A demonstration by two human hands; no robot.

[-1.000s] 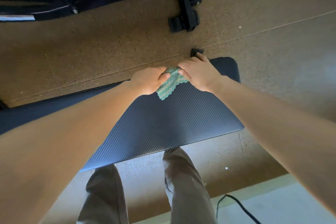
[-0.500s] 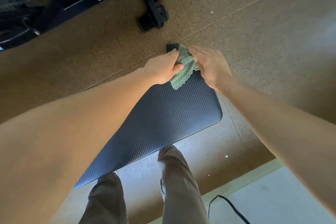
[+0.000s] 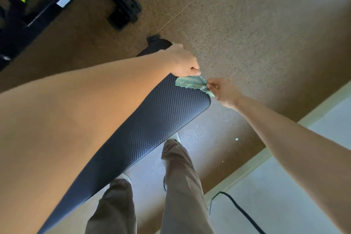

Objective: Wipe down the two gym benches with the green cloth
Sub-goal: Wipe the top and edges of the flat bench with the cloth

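A dark ribbed gym bench pad [image 3: 152, 129] runs from the lower left to its rounded end at centre. The green cloth [image 3: 191, 82] is stretched over that end's far right corner. My left hand [image 3: 182, 61] grips one end of the cloth at the bench's far edge. At the bench corner, my right hand [image 3: 222, 89] pinches the other end of the cloth. The black frame of a second bench [image 3: 57, 4] stands at the top left, its pad out of view.
The frame's black foot and wheel [image 3: 125, 11] rest on the speckled brown floor beyond the bench. My legs in tan trousers [image 3: 182, 186] stand under the bench's near edge. A black cable [image 3: 237, 209] lies on the pale floor at lower right.
Both hands have slid with the cloth to the bench's rounded end. They have spread apart, pulling the cloth out between them, with the right hand now off the bench corner.
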